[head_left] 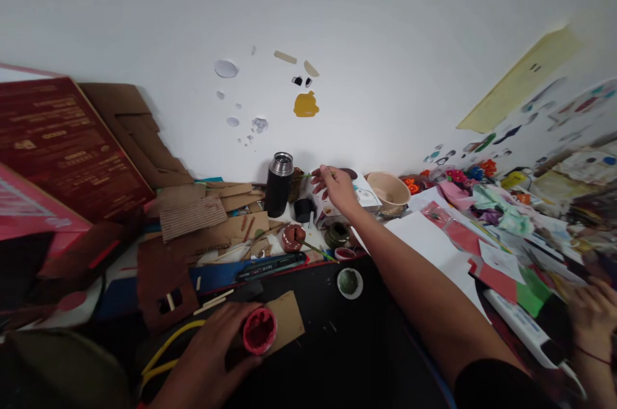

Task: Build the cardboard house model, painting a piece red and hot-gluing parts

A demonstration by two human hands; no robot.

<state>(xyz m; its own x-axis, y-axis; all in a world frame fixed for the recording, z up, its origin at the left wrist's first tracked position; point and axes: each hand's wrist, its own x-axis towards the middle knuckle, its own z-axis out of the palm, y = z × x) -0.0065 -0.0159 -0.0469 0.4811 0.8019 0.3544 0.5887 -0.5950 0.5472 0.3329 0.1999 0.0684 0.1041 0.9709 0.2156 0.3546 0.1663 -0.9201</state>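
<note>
My left hand (pixel 219 351) is wrapped around a small pot of red paint (pixel 260 330), whose open top faces me above a piece of brown cardboard (pixel 289 319). Far forward, my right hand (pixel 332 187) pinches a thin greenish paintbrush (pixel 308 175). The brush's far end reaches a brownish jar (pixel 295 185), partly hidden behind a black thermos (pixel 279 184) without a lid. Below that hand stand a pot of reddish-brown paint (pixel 292 238) with a green stick across it, a dark green jar (pixel 337 235) and a small cup of green paint (pixel 349 283).
Cardboard scraps (pixel 193 213) and a dark cutter (pixel 271 265) lie to the left, before a red box (pixel 62 145). A beige bowl (pixel 388 191), white paper (pixel 429 254) and a power strip (pixel 520 325) are on the right. Another person's hand (pixel 595 312) shows at the right edge.
</note>
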